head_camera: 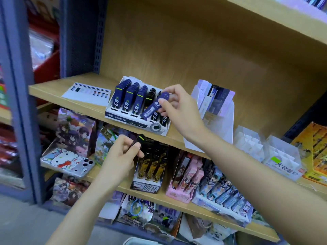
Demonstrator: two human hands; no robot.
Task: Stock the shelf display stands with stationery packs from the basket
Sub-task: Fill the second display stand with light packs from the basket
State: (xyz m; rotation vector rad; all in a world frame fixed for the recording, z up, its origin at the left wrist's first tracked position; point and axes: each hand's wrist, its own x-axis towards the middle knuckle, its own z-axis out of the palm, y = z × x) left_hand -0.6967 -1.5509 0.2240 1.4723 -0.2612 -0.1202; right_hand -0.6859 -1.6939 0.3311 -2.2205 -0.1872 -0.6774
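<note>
A white display stand [113, 113] on the wooden shelf [70, 89] holds rows of upright blue and black stationery packs. My right hand [178, 105] pinches one blue pack [153, 107] by its rounded top, tilted above the stand's black rows. Below the shelf edge, my left hand [122, 154] grips a black pack [138, 140] with a green tip. The basket is mostly out of view; only a pale rim [139, 242] shows at the bottom edge.
A flat printed card [87, 93] lies left of the stand. To the right stand a pale stand with packs [215, 101], clear empty holders [247, 140] and a yellow box [315, 152]. Lower shelves carry cartoon-printed stationery boxes [187, 175]. A grey upright [21, 103] borders the left.
</note>
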